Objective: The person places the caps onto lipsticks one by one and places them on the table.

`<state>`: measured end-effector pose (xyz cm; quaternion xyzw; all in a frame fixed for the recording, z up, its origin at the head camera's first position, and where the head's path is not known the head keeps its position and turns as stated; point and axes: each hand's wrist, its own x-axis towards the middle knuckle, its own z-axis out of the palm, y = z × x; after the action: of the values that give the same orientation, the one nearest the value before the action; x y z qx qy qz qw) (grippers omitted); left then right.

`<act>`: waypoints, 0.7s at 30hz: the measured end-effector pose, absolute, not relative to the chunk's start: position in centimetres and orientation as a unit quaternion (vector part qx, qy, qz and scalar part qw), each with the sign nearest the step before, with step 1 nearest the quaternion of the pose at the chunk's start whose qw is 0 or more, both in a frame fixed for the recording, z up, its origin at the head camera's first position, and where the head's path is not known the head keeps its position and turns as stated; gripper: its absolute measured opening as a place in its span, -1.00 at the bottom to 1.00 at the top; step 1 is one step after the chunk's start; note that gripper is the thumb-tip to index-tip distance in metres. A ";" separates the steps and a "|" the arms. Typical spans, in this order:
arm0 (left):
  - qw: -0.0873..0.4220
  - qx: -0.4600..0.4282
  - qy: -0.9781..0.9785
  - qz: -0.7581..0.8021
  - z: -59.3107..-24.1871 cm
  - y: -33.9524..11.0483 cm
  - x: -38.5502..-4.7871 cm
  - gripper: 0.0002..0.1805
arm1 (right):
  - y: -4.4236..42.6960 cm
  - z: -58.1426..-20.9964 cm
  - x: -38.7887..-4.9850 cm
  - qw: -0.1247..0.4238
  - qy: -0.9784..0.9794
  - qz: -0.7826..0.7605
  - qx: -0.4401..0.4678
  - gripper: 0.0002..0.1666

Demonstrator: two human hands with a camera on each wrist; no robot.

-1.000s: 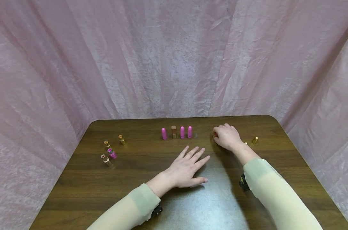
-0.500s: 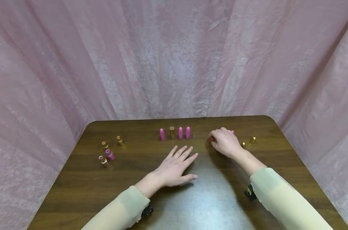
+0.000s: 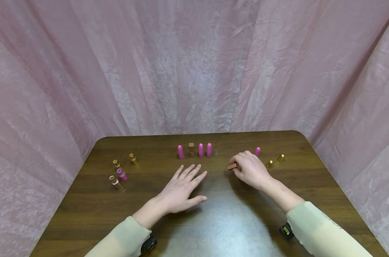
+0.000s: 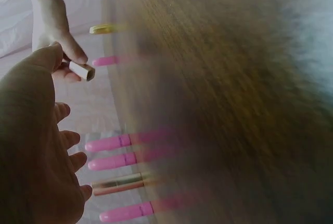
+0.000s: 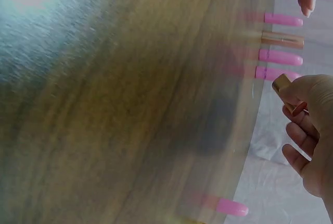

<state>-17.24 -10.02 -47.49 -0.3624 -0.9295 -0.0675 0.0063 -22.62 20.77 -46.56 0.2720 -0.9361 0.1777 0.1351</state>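
My right hand (image 3: 250, 170) pinches a copper-coloured tube (image 3: 232, 166) between thumb and fingers, tilted just above the table; the right wrist view shows the same tube (image 5: 283, 89) with its end sticking out past the thumb. My left hand (image 3: 178, 192) is spread with straight fingers over the middle of the table, holding nothing. Beyond the hands stands a row of upright tubes: a pink one (image 3: 180, 152), a copper one (image 3: 191, 150) and two more pink ones (image 3: 201, 150) (image 3: 209, 149).
Behind the right hand stands a pink tube (image 3: 257, 151), with two gold pieces (image 3: 269, 164) (image 3: 280, 158) to its right. At the left are gold tubes (image 3: 133, 159) (image 3: 116, 164), a magenta one (image 3: 122, 174) and a copper one (image 3: 115, 182). Pink curtains hang behind the table.
The right hand has moved a little nearer with the copper tube, bringing the pink tube behind it into view. The left hand has shifted left in the head view, its fingers still spread.
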 end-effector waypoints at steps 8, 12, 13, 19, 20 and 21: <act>0.039 -0.355 -0.931 -0.067 -47.1 -12.4 -16.0 -0.09 | 20.0 -46.9 -21.3 0.153 -0.921 0.189 0.305 -0.71; 0.078 -0.347 -0.933 -0.058 -46.9 -14.1 -15.7 -0.09 | 19.0 -47.0 -20.9 0.154 -0.913 0.198 0.323 -0.69; 0.088 -0.343 -0.934 -0.055 -46.8 -14.7 -15.7 -0.08 | 18.7 -47.1 -20.8 0.153 -0.910 0.200 0.329 -0.68; 0.137 -0.292 -0.945 -0.054 -45.2 -18.9 -16.1 -0.08 | 16.9 -47.2 -20.6 0.157 -0.897 0.211 0.356 -0.63; 0.144 -0.282 -0.947 -0.057 -44.8 -19.7 -16.2 -0.08 | 16.6 -47.2 -20.5 0.159 -0.894 0.213 0.360 -0.64; 0.149 -0.270 -0.949 -0.060 -44.6 -20.5 -16.3 -0.08 | 16.3 -47.3 -20.5 0.158 -0.892 0.214 0.365 -0.65</act>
<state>-16.26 -20.52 -44.56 -0.2699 -0.9493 -0.0598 0.1494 -20.47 16.26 -47.26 0.3649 -0.8921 0.2142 0.1583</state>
